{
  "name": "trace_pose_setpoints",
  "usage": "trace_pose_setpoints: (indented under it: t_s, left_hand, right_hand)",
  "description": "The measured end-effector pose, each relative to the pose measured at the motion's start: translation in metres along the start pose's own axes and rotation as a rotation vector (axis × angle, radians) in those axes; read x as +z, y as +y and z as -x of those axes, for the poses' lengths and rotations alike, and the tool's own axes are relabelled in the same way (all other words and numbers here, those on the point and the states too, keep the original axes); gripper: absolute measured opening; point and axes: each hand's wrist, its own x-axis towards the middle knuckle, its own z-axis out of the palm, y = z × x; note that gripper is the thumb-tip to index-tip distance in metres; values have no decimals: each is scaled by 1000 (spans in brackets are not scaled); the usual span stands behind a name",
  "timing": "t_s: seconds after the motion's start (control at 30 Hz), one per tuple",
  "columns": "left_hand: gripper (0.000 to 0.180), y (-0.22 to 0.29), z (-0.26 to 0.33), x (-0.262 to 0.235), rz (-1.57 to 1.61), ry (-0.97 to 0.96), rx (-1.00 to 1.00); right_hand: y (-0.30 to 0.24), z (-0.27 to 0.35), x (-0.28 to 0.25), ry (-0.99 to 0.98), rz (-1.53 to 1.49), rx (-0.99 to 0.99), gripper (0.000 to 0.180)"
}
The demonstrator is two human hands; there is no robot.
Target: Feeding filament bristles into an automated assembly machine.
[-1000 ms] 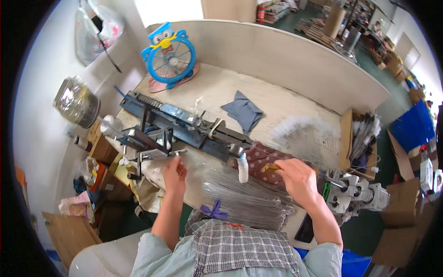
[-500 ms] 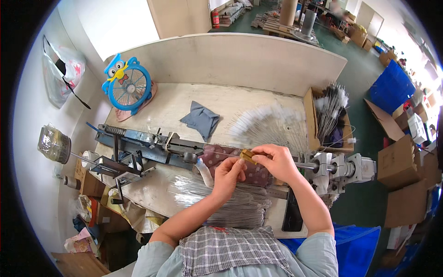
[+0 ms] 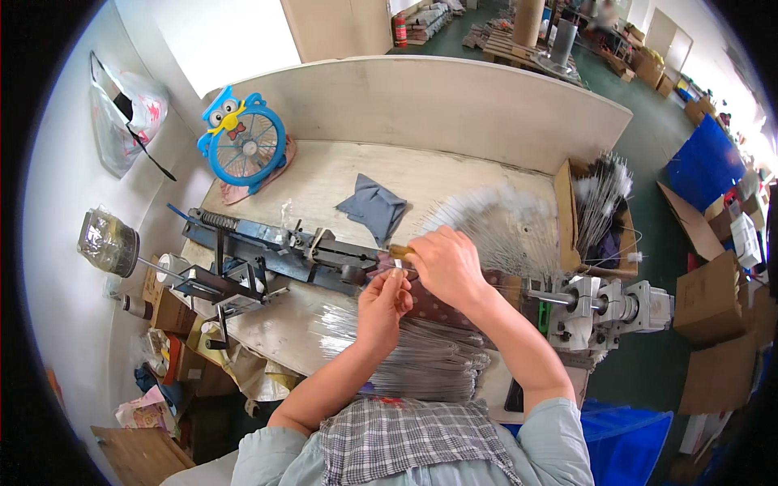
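Note:
My right hand [image 3: 444, 263] is closed round a small brass-coloured piece [image 3: 399, 252], which pokes out past its fingertips toward the left. Just below it, my left hand [image 3: 382, 304] pinches with thumb and forefinger; a small pale bit shows at the fingertips, too small to name. Both hands hover over a dark polka-dot cloth [image 3: 433, 309], by the right end of a long dark metal fixture [image 3: 275, 247]. Nearer to me lies a thick bundle of thin metal wires [image 3: 425, 364].
White-bristled wire brushes [image 3: 486, 215] fan out behind my hands, beside a grey cloth [image 3: 373, 209]. A box of brushes [image 3: 571, 206] and a clamped shaft unit [image 3: 616, 305] stand on the right. A blue fan [image 3: 250, 150] sits at back left. My right forearm partly covers a phone [image 3: 514, 397].
Both hands have moved left along the cloth, toward the metal fixture, with the brass-coloured piece still in my right hand. The whole view has shifted slightly. My right forearm now covers more of the phone.

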Motion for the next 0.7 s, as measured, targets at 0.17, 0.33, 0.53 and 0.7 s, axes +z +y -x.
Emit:
trace_pose_setpoints:
  t_s: [0.17,0.33,0.53,0.7]
  left_hand:
    - [15,2,0,-5,26,-10,-5]
    - [26,-1,0,-10,-99,-54,66]
    - [42,6,-3,-9,155,-32,-56]
    - [29,1,2,-1,280,7,44]
  right_hand:
    - [-12,-4,-5,-130,-137,94,15]
    - [-9,-7,-9,-224,-288,248,19]
    - [-21,4,-2,-88,-181,199,24]
    - [-36,11,11,58,-3,47,27]
